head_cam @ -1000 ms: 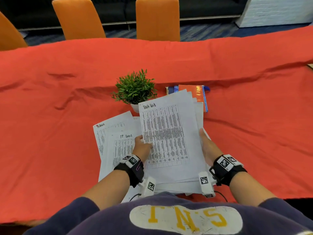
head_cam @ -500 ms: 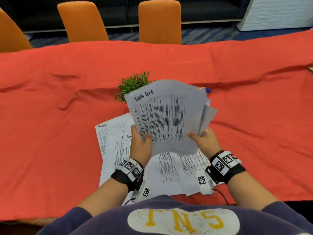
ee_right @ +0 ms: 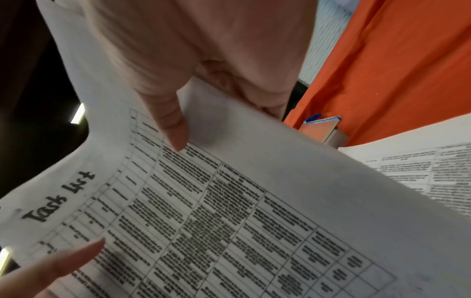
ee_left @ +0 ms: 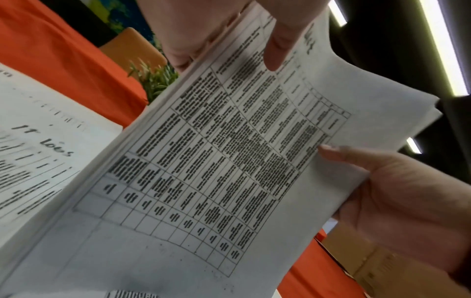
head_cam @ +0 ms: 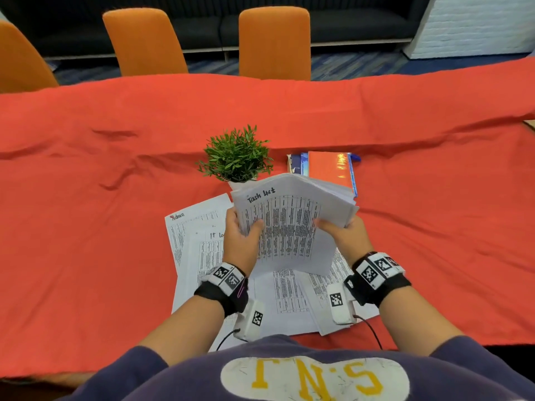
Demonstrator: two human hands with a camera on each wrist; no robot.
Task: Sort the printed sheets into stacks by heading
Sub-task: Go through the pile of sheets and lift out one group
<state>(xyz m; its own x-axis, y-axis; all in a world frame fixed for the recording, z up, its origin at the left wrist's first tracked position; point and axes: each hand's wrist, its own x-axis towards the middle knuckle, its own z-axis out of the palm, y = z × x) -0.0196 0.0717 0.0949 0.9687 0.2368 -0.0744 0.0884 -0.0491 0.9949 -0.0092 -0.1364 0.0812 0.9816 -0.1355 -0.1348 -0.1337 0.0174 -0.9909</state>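
I hold a thick bundle of printed sheets [head_cam: 292, 227] [ee_left: 229, 161] [ee_right: 229, 221] raised off the table, its top page headed "Task List". My left hand [head_cam: 241, 237] [ee_left: 224, 26] grips the bundle's left edge, thumb on the front. My right hand [head_cam: 344, 235] [ee_right: 193, 60] grips its right edge, thumb on the print. Flat on the red cloth below lie a sheet headed "Admin" [head_cam: 188, 227], a sheet headed "IT Logs" [head_cam: 202, 256] [ee_left: 38, 153] and more printed sheets [head_cam: 292, 296] near my body.
A small potted plant [head_cam: 236, 156] stands just behind the bundle. A red notebook with blue-edged books [head_cam: 330, 169] lies to its right. The red tablecloth [head_cam: 86, 227] spreads wide on both sides. Orange chairs [head_cam: 273, 43] line the far edge.
Both hands lifted the Task List bundle off the table and now hold it lower and squarer than half a second ago. The plant and notebook show again behind it.
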